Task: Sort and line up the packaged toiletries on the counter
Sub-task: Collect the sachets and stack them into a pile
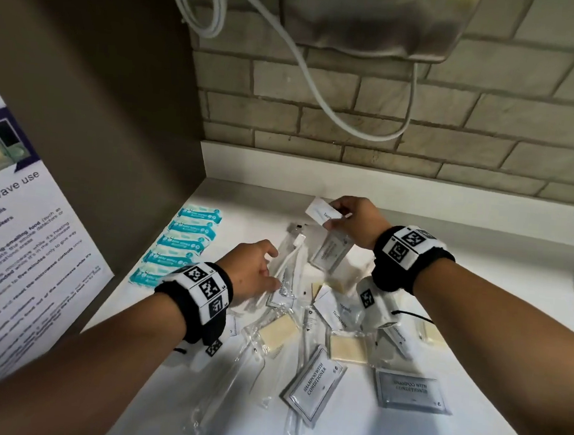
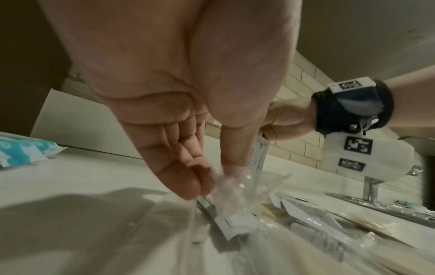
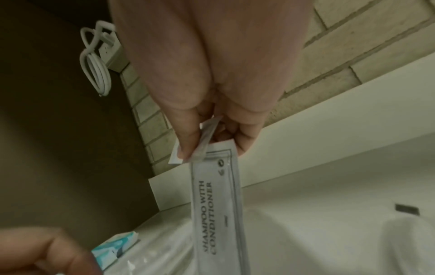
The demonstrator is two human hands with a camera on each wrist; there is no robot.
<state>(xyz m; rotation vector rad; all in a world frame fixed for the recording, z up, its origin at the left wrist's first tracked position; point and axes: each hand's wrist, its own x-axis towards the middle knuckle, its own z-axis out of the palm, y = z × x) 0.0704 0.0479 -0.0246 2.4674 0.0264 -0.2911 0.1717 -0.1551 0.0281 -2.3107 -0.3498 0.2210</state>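
Observation:
On the white counter (image 1: 482, 253) lies a loose pile of packaged toiletries: soap bars (image 1: 278, 330), shampoo sachets (image 1: 313, 384) and toothpaste sachets (image 1: 333, 310). My left hand (image 1: 257, 270) pinches the clear wrapper of a toothbrush packet (image 1: 289, 252) at the pile's left; the left wrist view shows thumb and fingers (image 2: 197, 182) closed on the crinkled plastic (image 2: 228, 184). My right hand (image 1: 354, 222), raised at the back, holds a small toothpaste sachet (image 1: 323, 213) and a shampoo sachet (image 1: 331, 251) that hangs down (image 3: 216, 204). Several blue wipe packs (image 1: 180, 246) lie in a row at the left.
A microwave-use notice (image 1: 20, 230) leans against the brown cabinet side at the left. A brick backsplash (image 1: 423, 125) with a hanging white cable (image 1: 311, 68) closes the back. A sink with a tap (image 2: 372, 188) lies to the right.

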